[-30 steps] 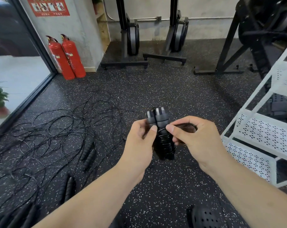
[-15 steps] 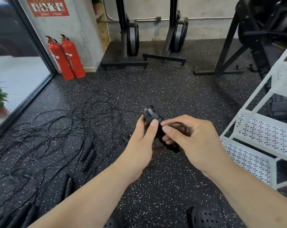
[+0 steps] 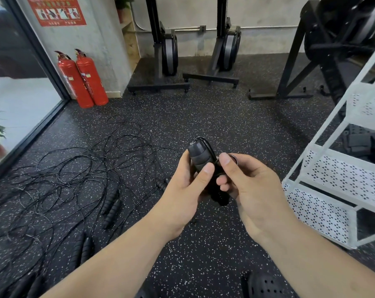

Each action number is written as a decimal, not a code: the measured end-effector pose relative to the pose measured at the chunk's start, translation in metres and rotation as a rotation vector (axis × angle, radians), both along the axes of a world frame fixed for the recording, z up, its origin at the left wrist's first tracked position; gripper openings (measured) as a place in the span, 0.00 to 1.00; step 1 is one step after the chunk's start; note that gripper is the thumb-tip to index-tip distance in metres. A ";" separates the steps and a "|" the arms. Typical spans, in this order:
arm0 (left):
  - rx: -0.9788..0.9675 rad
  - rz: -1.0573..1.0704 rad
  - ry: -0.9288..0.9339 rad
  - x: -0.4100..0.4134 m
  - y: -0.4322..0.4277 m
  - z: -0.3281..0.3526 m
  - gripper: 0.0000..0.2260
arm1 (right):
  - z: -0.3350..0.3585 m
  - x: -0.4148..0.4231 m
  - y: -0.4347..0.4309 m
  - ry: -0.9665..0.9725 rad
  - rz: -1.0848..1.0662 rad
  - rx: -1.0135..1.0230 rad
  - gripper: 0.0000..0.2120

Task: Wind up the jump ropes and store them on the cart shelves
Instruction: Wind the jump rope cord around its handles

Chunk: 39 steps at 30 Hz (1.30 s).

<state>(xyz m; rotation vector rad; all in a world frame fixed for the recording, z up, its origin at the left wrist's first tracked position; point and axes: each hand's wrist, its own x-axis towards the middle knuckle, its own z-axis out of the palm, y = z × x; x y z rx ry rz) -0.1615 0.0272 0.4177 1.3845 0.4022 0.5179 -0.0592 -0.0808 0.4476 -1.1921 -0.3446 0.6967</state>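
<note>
A wound black jump rope [image 3: 200, 157] sits between my hands at mid-frame, its two handles together and tilted, cord wrapped around them. My left hand [image 3: 185, 190] grips the handles from the left, thumb on top. My right hand [image 3: 250, 183] pinches a loop of the cord at the bundle's right side. A tangle of loose black jump ropes [image 3: 79, 181] lies on the floor to the left, with several handles [image 3: 111, 206] among the cords. The white perforated cart [image 3: 333, 175] stands at the right, its shelves beside my right hand.
Two red fire extinguishers [image 3: 83, 79] stand by the grey pillar at the back left. Black gym machines [image 3: 167, 54] line the far wall, and a big black frame [image 3: 324, 46] is behind the cart. A glass wall runs along the left. My black shoe [image 3: 266, 286] shows at the bottom.
The handle bundle has tipped from upright to leaning away and left. My right hand has shifted to pinch a cord loop at its side. Both hands rose slightly.
</note>
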 end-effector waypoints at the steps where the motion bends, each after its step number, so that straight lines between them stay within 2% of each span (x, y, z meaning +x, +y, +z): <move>1: 0.011 0.002 -0.011 0.001 0.000 -0.001 0.17 | -0.001 -0.001 0.001 0.020 -0.047 0.010 0.10; 7: 0.134 0.064 0.002 0.003 0.002 -0.002 0.29 | 0.001 -0.007 0.005 -0.108 -0.248 0.004 0.13; 14: 0.293 0.053 0.005 0.002 0.003 -0.005 0.31 | 0.003 -0.013 0.005 -0.362 -0.179 -0.111 0.03; 22: 0.129 0.048 -0.034 0.003 0.000 -0.001 0.27 | -0.001 -0.020 0.004 -0.730 -0.181 -0.169 0.10; 24: 0.104 0.047 -0.020 0.002 0.000 -0.001 0.27 | -0.001 -0.018 0.004 -0.766 -0.180 -0.196 0.10; 28: 0.137 0.068 0.025 -0.001 0.002 -0.002 0.26 | 0.001 -0.011 0.005 -0.731 -0.138 -0.206 0.09; 36: 0.256 0.073 0.100 -0.003 0.003 -0.006 0.24 | 0.001 -0.003 0.006 -0.436 -0.110 -0.184 0.07; 39: 0.271 0.088 0.094 -0.003 0.001 -0.005 0.23 | 0.000 -0.002 0.006 -0.291 -0.090 -0.144 0.11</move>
